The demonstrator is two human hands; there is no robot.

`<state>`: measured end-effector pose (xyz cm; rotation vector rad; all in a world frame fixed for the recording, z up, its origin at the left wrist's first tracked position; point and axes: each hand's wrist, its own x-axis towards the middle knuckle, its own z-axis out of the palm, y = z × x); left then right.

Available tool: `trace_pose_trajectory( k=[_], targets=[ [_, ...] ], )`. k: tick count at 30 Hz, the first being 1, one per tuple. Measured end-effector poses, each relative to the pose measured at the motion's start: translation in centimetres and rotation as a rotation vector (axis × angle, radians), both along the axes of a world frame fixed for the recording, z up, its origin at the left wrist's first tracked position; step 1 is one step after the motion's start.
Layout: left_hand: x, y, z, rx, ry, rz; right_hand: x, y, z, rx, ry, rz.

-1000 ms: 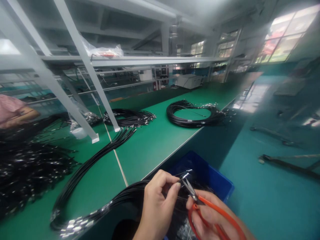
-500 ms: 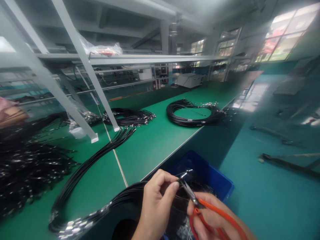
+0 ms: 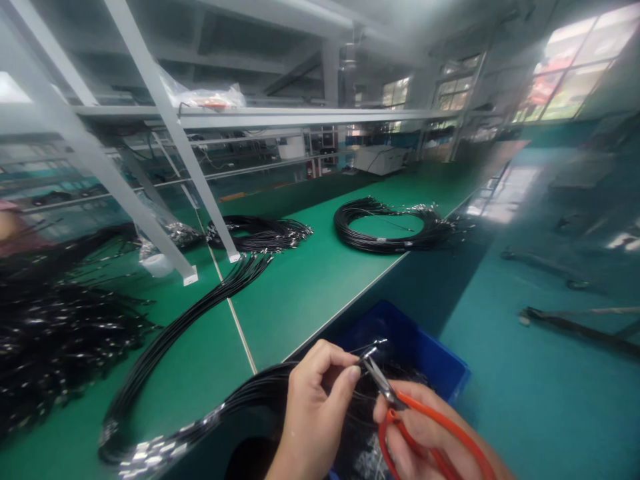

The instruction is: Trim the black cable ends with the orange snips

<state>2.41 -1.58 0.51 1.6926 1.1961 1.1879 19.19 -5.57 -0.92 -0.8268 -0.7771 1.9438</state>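
My left hand (image 3: pixel 320 407) pinches a thin black cable (image 3: pixel 364 353) near its shiny metal end (image 3: pixel 379 345), which sticks out past the thumb and forefinger. My right hand (image 3: pixel 425 427) is wrapped round scissors (image 3: pixel 387 393) with orange-red handles. Their blades point up and left, with the tips right at the cable end beside my left thumb. A long bundle of black cables (image 3: pixel 165 340) curves over the table and runs behind my left wrist. Both hands are above a blue bin (image 3: pixel 425 353) that holds dark cables and clear plastic bits.
Coiled black cables (image 3: pixel 345 230) and a second coil (image 3: pixel 255 233) lie on the green table (image 3: pixel 295 293). A big heap of black cables (image 3: pixel 65 340) covers the left side. White shelf posts (image 3: pixel 207 180) stand on the table. Part of another person (image 3: pixel 20 227) shows at far left.
The scissor blades have shifted slightly up and left and look a little closer together at the cable end. My left hand has barely moved. The other person's arm has drawn back left.
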Motion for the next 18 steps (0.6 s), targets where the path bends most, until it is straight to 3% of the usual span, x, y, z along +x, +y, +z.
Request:
trace_pose_trajectory(
  k=[8, 14, 18],
  targets=[
    [0.2, -0.1, -0.1, 0.069, 0.035, 0.006, 0.0, 0.5, 0.0, -0.009, -0.044, 0.056],
    [0.3, 0.0, -0.3, 0.098, 0.051, 0.005, -0.4, 0.0, -0.6, -0.012, -0.091, -0.056],
    [0.1, 0.1, -0.2, 0.079, 0.049, 0.016, -0.6, 1.0, -1.3, 0.053, -0.248, 0.071]
  ],
)
